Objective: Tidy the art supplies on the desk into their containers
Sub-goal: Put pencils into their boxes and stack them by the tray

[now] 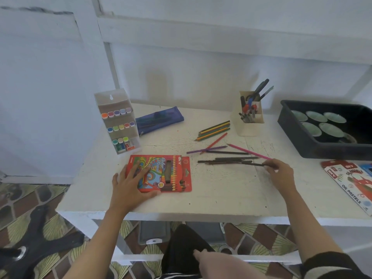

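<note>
Hands sit nearest, both over the white surface [221, 190]. The left hand [135, 179] lies flat, fingers spread, on the red pencil box [171, 174], pressing it down and holding nothing. The right hand [280, 174] has its fingers curled round the end of a dark pencil [257, 164], pinching it low against the surface. The box looks open at its right side, with a row of pencils showing inside, so the step in hand seems to be feeding the loose pencils back in.

Just beyond the held pencil lie the other dark pencils [227, 160], almost touching it, and a pink pencil [249, 151] whose end runs right up to the right hand. Further back are a purple pencil [207, 150], a red pencil [216, 141] crossing it, and a bundle of green, yellow and orange pencils [215, 129]. At the back stand a marker rack [118, 121], a blue pencil case [159, 119] and a pen holder [250, 117]. To the right are a black tray [298, 137] and an oil pastels box [350, 184].

Lifting the held pencil could drag its close neighbours along and set them rolling toward the near edge. The pink pencil could be knocked by the knuckles for the same reason. Gripped at its very end, the pencil may swing and miss the opening, or jam against the pencils already inside. If the left hand eases off, a push from the side could slide the box away.
</note>
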Demonstrator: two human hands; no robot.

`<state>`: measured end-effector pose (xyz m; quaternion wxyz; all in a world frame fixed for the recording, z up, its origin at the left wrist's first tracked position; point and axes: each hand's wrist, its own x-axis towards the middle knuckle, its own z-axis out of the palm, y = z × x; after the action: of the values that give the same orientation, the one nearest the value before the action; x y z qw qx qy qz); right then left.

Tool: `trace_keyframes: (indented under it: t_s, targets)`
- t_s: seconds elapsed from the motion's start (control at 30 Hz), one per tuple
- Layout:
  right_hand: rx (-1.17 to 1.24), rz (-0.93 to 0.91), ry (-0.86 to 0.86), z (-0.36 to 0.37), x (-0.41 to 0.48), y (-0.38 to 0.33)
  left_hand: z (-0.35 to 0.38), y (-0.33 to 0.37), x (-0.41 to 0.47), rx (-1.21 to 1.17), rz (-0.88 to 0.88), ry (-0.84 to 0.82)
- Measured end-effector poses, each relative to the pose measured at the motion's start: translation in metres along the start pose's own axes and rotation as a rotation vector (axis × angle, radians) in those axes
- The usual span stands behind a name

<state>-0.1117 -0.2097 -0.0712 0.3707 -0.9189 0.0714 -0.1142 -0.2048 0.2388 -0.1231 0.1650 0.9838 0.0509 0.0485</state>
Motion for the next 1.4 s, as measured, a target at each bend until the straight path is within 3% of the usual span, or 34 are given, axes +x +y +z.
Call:
trace_keyframes:
  t_s: [0.13, 0.33, 0.7, 1.23, 1.4]
  targets:
    - [0.086, -0.007, -0.029, -0.004, -0.008, -0.014, -0.001, 0.000, 0.001, -0.002, 0.000, 0.002]
    - [0.193, 0.056, -0.236, 0.005, -0.014, -0.040, 0.000, 0.000, 0.000, -0.010, 0.004, 0.009]
    - [-0.019, -0.086, -0.490, 0.048, -0.033, -0.073, -0.003, 0.003, -0.002, -0.037, -0.005, 0.023]
    - [-0.036, -0.355, -0.575, 0.128, -0.071, -0.133, -0.003, 0.003, -0.002, -0.021, 0.000, 0.018]
    - [-0.007, -0.313, -0.570, 0.128, -0.065, -0.136, -0.003, 0.003, -0.002, -0.020, 0.005, 0.023]
